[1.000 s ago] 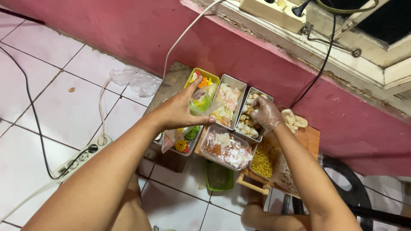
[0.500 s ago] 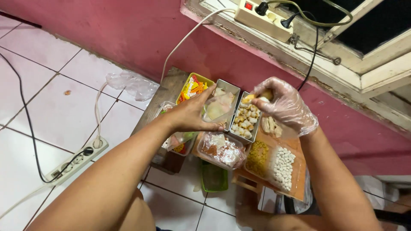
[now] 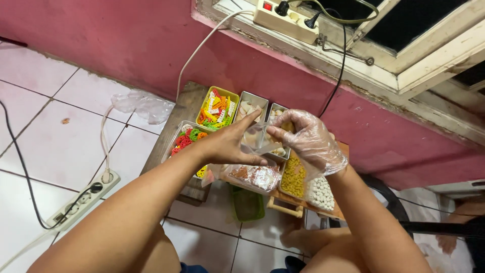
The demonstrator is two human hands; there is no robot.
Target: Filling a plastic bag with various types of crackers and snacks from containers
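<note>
Over the low wooden tabletop point(image 3: 184, 106) by the pink wall, the left hand point(image 3: 230, 146) pinches the edge of a small clear plastic bag point(image 3: 257, 144), fingers closed on it. The right hand point(image 3: 308, 139) (in a thin transparent glove) meets it, fingertips closed on a pale snack piece point(image 3: 285, 126) at the bag's mouth. Beneath sit metal trays: one of colourful crackers point(image 3: 218, 108), another of yellow bits point(image 3: 294, 177), another of white pieces point(image 3: 322, 193).
</note>
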